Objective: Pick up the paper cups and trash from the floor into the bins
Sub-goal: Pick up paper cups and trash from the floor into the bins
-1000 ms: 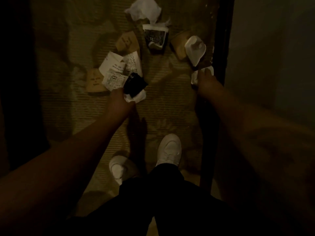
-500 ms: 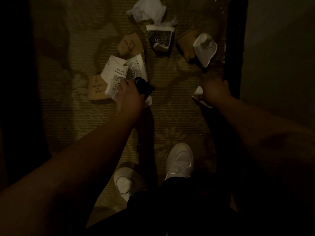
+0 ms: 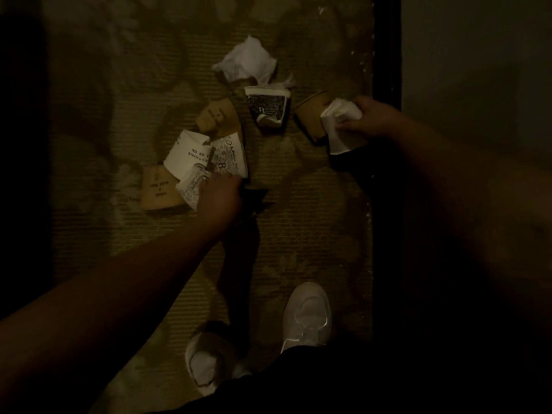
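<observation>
- Two hands at work on the carpet (image 3: 298, 222); right hand (image 3: 370, 121) has its fingers curled round a white paper cup (image 3: 339, 127), gripping it by the side wall with the open rim pointing down and toward the person; left hand (image 3: 219, 198) lies on a cluster of crushed cups, and whether it grips anything cannot be told in this dim light.
- Handling, as a judgement: paper cups are light, thin-walled and easily crushed; a hold across the side wall or rim should serve, with no care for breakage.
- Just left of the right-hand grip, touching the held cup, lies a brown paper cup (image 3: 310, 118) on its side; further left a dark printed cup (image 3: 268, 109), and beyond that a crumpled white tissue (image 3: 245, 62), soft and weightless.
- At the left hand's fingertips: a printed white cup (image 3: 191, 183), a flattened white cup (image 3: 186, 153), two brown cup sleeves (image 3: 158, 189) (image 3: 218, 118); a dark object (image 3: 254, 198) sits just right of the hand, unidentified.
- No bin in view; a dark strip (image 3: 385, 55) borders the carpet beside the right hand; nothing blocks the lift.
</observation>
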